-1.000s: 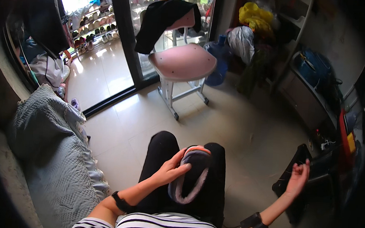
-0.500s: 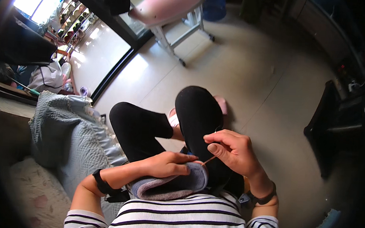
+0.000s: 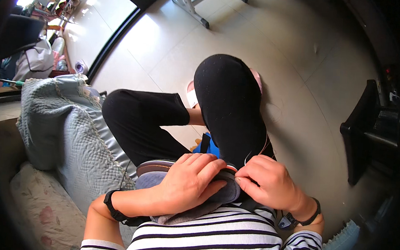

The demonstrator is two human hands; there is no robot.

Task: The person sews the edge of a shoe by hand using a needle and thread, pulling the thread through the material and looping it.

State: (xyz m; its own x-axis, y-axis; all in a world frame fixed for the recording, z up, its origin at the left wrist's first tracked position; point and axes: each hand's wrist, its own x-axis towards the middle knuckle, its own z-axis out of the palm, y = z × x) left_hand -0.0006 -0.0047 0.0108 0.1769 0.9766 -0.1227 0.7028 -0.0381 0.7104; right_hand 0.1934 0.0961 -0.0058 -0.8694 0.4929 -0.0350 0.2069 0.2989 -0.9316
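A grey plush slipper (image 3: 150,182) with a brown-edged sole (image 3: 155,166) lies in my lap. My left hand (image 3: 189,181) is closed over its middle, fingers bent across the sole edge. At the slipper's right end, my right hand (image 3: 267,180) pinches thumb and forefinger together against the edge. A thin pale sliver shows above those fingers; what exactly they grip is too small to tell. A fine reddish-brown thread (image 3: 267,144) loops up from beside the right hand over my black trouser leg.
A quilted pale blue cover (image 3: 79,132) drapes at my left, beside a floral cushion (image 3: 46,207). A black stool-like object (image 3: 360,133) stands at the right. White furniture legs (image 3: 192,9) and a dark door track (image 3: 116,37) lie ahead. Something blue (image 3: 212,148) shows between my legs.
My right hand has come down from above the slipper to its edge; the thread, earlier stretched straight between them, now hangs in a loop. The slipper has turned, showing its sole edge. My view has tilted down.
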